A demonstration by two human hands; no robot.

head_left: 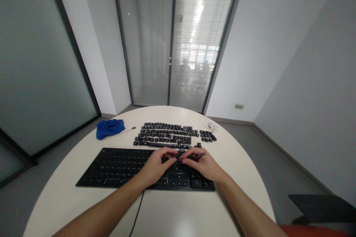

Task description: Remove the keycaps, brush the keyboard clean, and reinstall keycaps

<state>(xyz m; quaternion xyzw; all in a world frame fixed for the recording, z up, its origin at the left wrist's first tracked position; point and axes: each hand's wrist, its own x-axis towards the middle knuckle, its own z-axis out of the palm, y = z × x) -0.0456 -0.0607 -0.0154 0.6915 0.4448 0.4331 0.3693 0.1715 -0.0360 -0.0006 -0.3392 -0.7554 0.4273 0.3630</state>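
Note:
A black keyboard (122,164) lies on the table with most of its keycaps off; a few caps remain at its right end. My left hand (159,164) is over the right half of the keyboard, thumb and fingers closed in a pinch; what they hold is too small to make out. Close beside it, my right hand (200,163) is closed on a thin dark tool (200,154), whose kind I cannot tell. A small dark loop shows between the fingertips. Just behind the keyboard, loose black keycaps (167,132) stand in rows.
A blue cloth (109,129) lies at the left, with a thin-handled brush (122,133) beside it. Crumpled white tissue (213,126) is at the back right. A black cable (137,214) runs off the round table's (178,211) front. A dark chair part (322,207) stands at the right.

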